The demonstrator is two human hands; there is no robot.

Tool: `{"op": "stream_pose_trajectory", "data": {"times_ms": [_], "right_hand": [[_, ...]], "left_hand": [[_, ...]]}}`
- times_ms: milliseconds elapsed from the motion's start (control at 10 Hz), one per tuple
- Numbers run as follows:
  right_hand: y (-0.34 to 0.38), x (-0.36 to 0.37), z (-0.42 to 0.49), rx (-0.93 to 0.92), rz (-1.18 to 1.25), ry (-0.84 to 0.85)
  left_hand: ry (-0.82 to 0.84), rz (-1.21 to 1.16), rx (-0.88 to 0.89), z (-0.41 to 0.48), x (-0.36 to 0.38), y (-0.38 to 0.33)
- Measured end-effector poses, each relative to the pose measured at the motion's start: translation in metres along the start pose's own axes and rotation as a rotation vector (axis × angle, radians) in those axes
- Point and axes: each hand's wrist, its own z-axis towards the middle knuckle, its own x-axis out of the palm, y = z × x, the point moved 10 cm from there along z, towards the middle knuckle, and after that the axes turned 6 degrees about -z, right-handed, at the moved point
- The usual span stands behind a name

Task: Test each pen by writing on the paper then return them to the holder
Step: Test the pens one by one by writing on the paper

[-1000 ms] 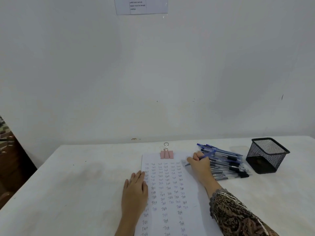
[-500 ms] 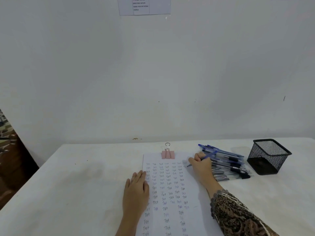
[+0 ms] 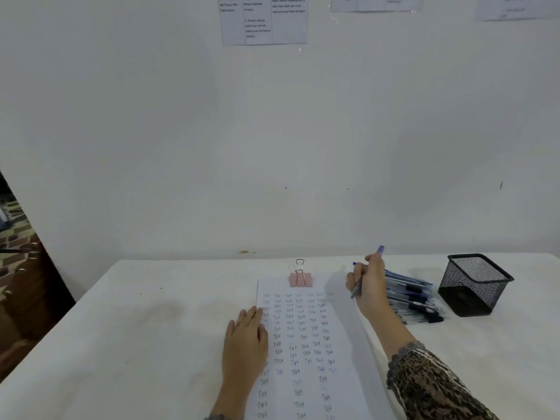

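Observation:
A white paper (image 3: 309,344) covered in rows of handwritten "Test" lies on the table, held at its top by a pink binder clip (image 3: 300,278). My left hand (image 3: 245,341) rests flat on the paper's left edge. My right hand (image 3: 368,286) is lifted just off the paper's top right corner and grips a blue pen (image 3: 357,290), tip down, cap end up. A pile of blue pens (image 3: 415,298) lies right behind that hand. The black mesh holder (image 3: 474,284) stands to the right of the pile; it looks empty inside.
The white table (image 3: 136,328) runs against a white wall with printed sheets (image 3: 262,19) taped high up. Dark wooden furniture (image 3: 21,286) stands off the table's left edge.
My right hand has lifted the pen off the paper and turned it more upright, moving slightly right. My left hand stayed put. The camera tilted up a little.

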Motion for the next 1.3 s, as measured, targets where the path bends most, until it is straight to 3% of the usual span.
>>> {"op": "stream_pose_trajectory", "data": {"times_ms": [100,200,500,600,700,800,1100,1200,1300], "right_hand": [[-0.012,-0.011,-0.013,0.100,0.282,-0.006],[-0.029,-0.019,-0.030,0.163,0.379,-0.009],[-0.051,-0.050,-0.072,0.181,0.410,-0.208],[-0.024,-0.067,-0.079,0.184,-0.006,-0.185],[0.019,-0.096,-0.085,0.072,-0.932,-0.122],[0.027,-0.131,-0.097,0.151,-1.525,-0.082],[0.004,-0.161,-0.131,0.384,-1.689,0.116],[0.015,-0.156,-0.113,0.345,-1.765,0.121],[0.040,-0.132,-0.070,0.030,-1.781,0.031]], "left_hand": [[0.005,0.010,0.000,0.000,0.000,0.000],[0.023,0.010,-0.002,0.001,0.002,0.000],[0.045,-0.001,-0.001,0.001,0.003,0.000],[0.049,-0.004,-0.001,0.001,0.003,0.000],[0.044,-0.001,0.001,0.001,0.003,0.000],[0.044,0.002,0.000,0.001,0.004,0.001],[0.047,0.020,0.008,0.000,0.003,-0.002],[0.048,0.022,0.007,0.000,0.002,-0.002],[0.055,0.028,0.007,0.000,0.004,-0.002]]}}
